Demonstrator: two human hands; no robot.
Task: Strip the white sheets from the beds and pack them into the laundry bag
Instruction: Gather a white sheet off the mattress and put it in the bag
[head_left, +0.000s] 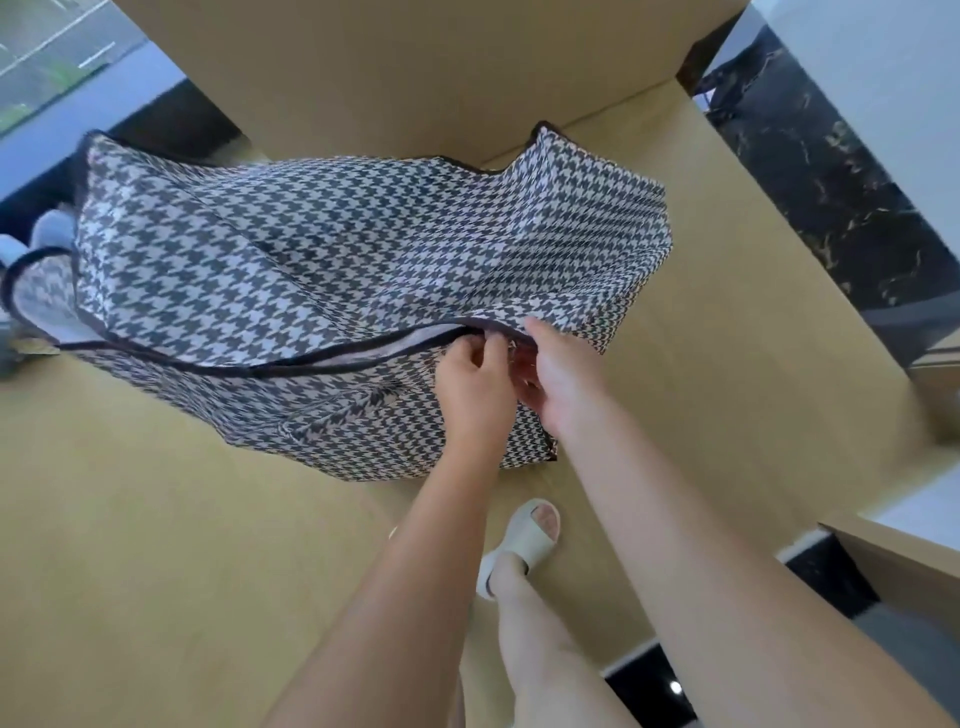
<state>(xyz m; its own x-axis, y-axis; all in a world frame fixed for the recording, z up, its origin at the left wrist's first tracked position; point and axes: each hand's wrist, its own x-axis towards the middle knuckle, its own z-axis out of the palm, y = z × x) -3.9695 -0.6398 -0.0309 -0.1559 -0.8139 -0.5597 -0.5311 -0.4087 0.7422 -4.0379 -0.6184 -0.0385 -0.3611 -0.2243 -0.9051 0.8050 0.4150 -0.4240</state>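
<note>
While 2 hands pinch it, laundry bag spreads beyond, leftward.

Tan floor under us, white slide sandal below, black gold-veined marble band on our right, window glass at our upper left, blurred grey-blue shape at the left edge

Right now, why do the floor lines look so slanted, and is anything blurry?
Head view: the wide-angle lens stretches and slants the seams of the tan floor; same view, the black-and-white houndstooth fabric laundry bag is sharp mid-frame but smeared at its left end; light is soft and even, shadows faint.
</note>
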